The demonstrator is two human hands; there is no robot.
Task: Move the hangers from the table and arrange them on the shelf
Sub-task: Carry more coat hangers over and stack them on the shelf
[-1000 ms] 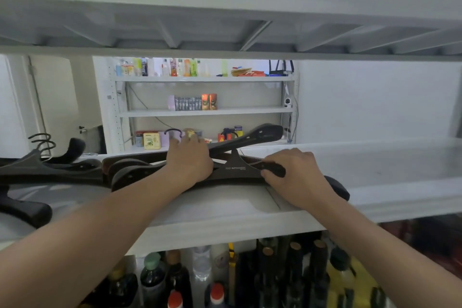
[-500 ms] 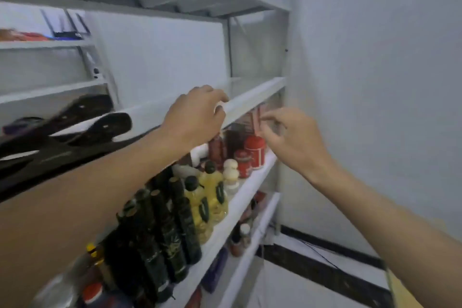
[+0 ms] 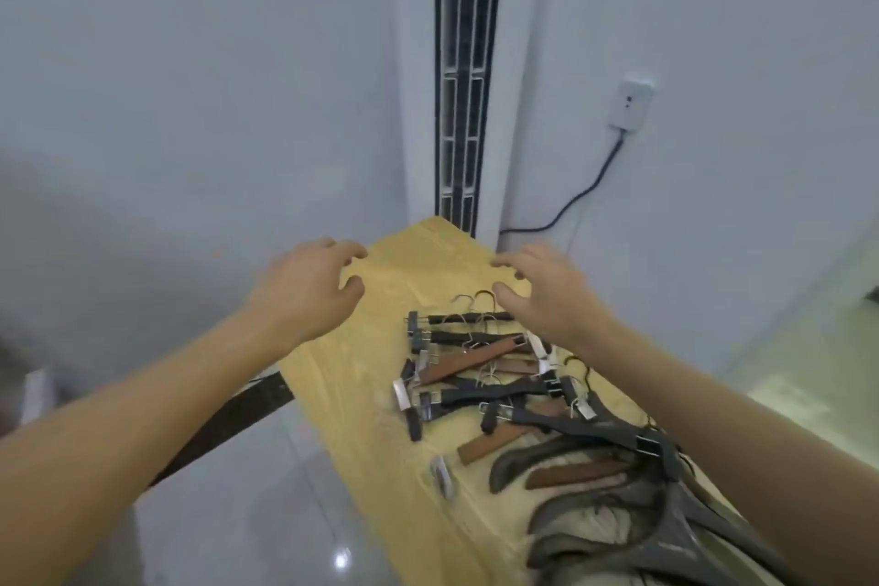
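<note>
A pile of dark and brown wooden hangers [image 3: 494, 385], several with metal clips, lies on a table under a yellow cloth [image 3: 380, 347]. Larger dark coat hangers [image 3: 618, 504] are heaped at the near right end. My left hand [image 3: 309, 286] hovers above the cloth's far left part, fingers apart and empty. Over the far end of the pile my right hand [image 3: 542, 290] hangs, fingers spread, holding nothing. The shelf is out of view.
A white wall stands behind the table, with a dark vertical strip [image 3: 463, 71] and a wall socket [image 3: 630, 105] whose black cable runs down behind the table. Glossy grey floor [image 3: 247, 490] lies to the left of the table.
The view has swung from the shelf to the table. Both hands let go of the hangers laid on the shelf and now hover empty over the table's pile.
</note>
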